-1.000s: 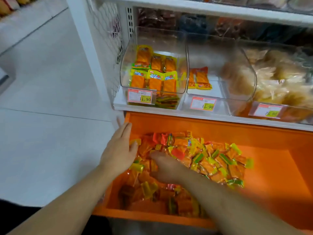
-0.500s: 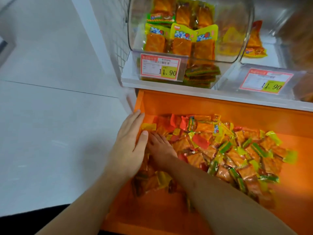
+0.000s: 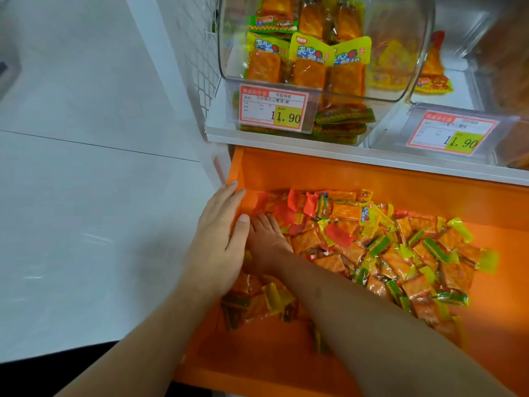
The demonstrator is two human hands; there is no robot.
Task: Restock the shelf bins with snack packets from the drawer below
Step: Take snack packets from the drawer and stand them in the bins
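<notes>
Orange-yellow snack packets (image 3: 372, 247) heaped loose in open orange drawer (image 3: 372, 184); clear bins (image 3: 323, 90) above.

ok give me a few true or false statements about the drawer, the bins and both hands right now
1. The orange drawer is pulled open. True.
2. The snack packets in it are stacked in neat rows. False: they lie in a loose heap.
3. The left hand rests at the drawer's left wall, fingers straight. True.
4. The right hand is up in the left bin. False: it is down among the packets in the drawer.
5. Both price tags read 11.90. True.
</notes>
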